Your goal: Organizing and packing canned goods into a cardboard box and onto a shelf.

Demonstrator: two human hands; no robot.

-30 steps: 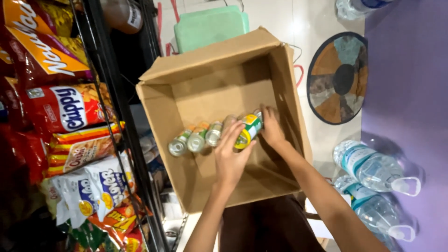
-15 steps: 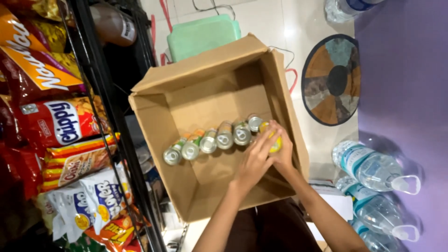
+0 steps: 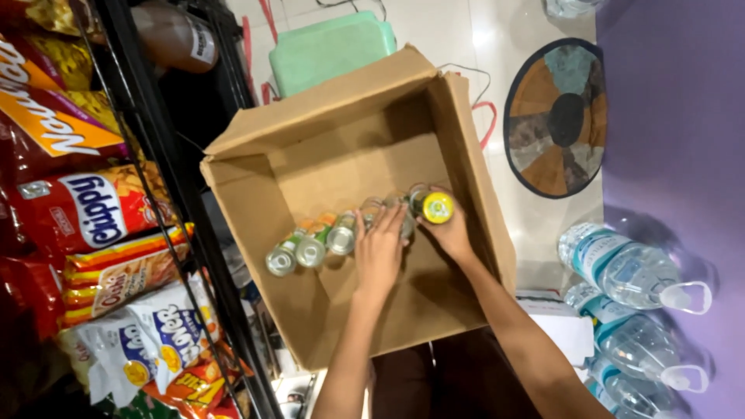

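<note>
Head view: both hands inside cardboard box (image 3: 256, 209). Left hand (image 3: 379, 248) spread flat against row of cans (image 3: 310, 247), bracing it upright. Right hand (image 3: 448, 233) closed around yellow-topped can (image 3: 433, 206), pressing it onto row's end. Water bottles (image 3: 621, 268) lie beyond right hand.

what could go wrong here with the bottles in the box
1. The bottles stand in a loose row on the open floor of the cardboard box with nothing bracing them; a nudge from the left hand could topple several.
2. The right hand holds the yellow-capped bottle close to the box wall, so it might catch there or knock its neighbour.
</note>
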